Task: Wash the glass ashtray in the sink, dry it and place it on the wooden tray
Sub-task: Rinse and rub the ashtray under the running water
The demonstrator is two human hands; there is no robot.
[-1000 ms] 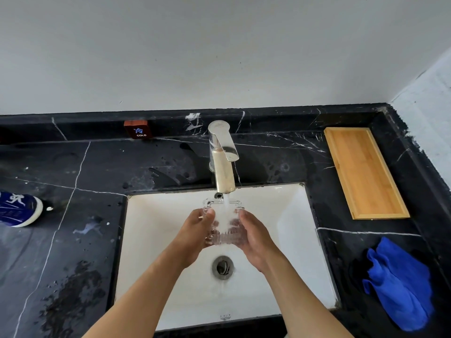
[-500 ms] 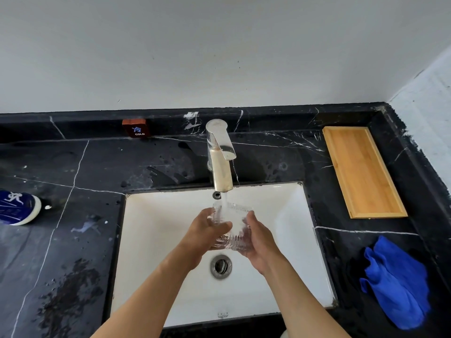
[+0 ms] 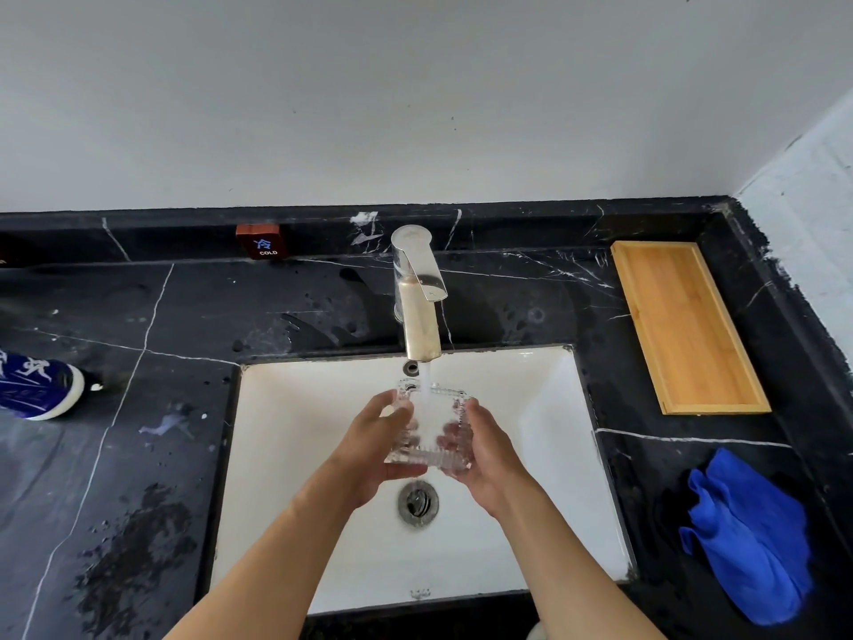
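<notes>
A clear ribbed glass ashtray (image 3: 431,429) is held over the white sink (image 3: 544,408), tilted toward me under the water running from the faucet (image 3: 417,293). My left hand (image 3: 374,448) grips its left side with the thumb on the rim. My right hand (image 3: 484,450) cups its right side and bottom. The wooden tray (image 3: 683,325) lies bare on the black counter at the right. A crumpled blue cloth (image 3: 752,533) lies on the counter nearer to me than the tray.
The drain (image 3: 417,501) sits just below my hands. A blue and white bottle (image 3: 37,383) lies at the left edge of the wet black marble counter (image 3: 138,408). A small red "COLD" sign (image 3: 261,242) stands at the back wall.
Both hands have kept the ashtray under the stream, turning and tilting it; its open side now faces more toward me.
</notes>
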